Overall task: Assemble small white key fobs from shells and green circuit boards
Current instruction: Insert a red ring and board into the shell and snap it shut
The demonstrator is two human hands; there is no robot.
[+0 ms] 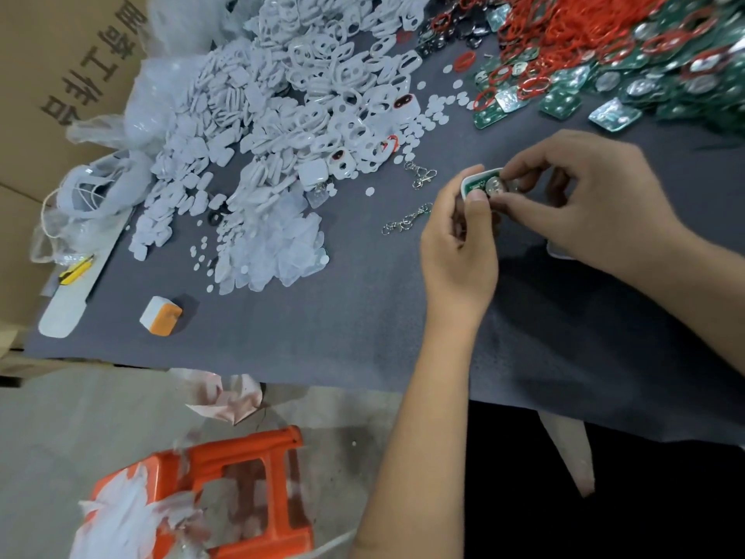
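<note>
My left hand grips a small white shell with a green circuit board seated in it, thumb on its lower edge. My right hand pinches the same fob from the right, fingertips at the round silver piece on the board. Both hands hover just above the grey mat. A big heap of white shells lies at the upper left. Green circuit boards mixed with red rings pile up at the upper right.
Two metal key chains lie left of my hands. Clear flat covers and small white discs are scattered mid-mat. An orange-and-white block and a yellow knife sit at the left. An orange stool stands below the table edge.
</note>
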